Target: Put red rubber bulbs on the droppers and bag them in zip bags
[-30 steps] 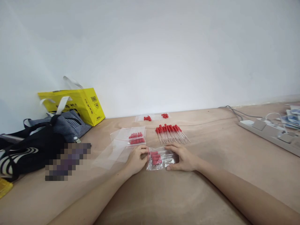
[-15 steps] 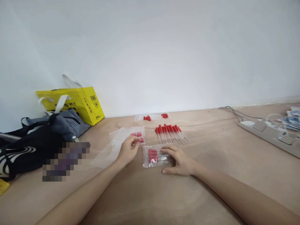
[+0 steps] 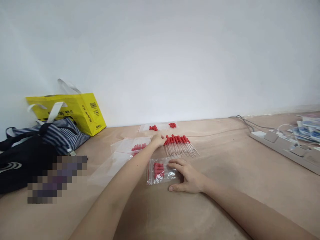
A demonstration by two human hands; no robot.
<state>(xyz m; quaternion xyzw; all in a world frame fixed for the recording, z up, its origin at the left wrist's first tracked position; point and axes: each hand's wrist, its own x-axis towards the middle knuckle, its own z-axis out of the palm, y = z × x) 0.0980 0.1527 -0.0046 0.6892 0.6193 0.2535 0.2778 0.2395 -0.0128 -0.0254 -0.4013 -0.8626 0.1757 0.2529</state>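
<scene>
The left hand (image 3: 158, 141) had moved from above the filled bags to the left end of the loose row since the earlier frame.

At far left lay a black bag (image 3: 27, 163), with a striped bag (image 3: 65, 135) behind it and a yellow bag (image 3: 96, 116) by the wall. Next came flat clear bags (image 3: 116, 158) and filled bags (image 3: 138, 146), partly hidden by the left forearm. The left fingertips were close together at the outermost red end; I cannot tell whether they gripped it. Nearer the person, a zip bag (image 3: 150, 173) of red-ended droppers (image 3: 159, 170) lay flat. Beyond it the loose droppers (image 3: 177, 140) fanned out. The right hand (image 3: 191, 176) was spread, fingers resting on the zip bag's right part, thumb well apart. Farther right stood a power strip (image 3: 272, 148).
</scene>
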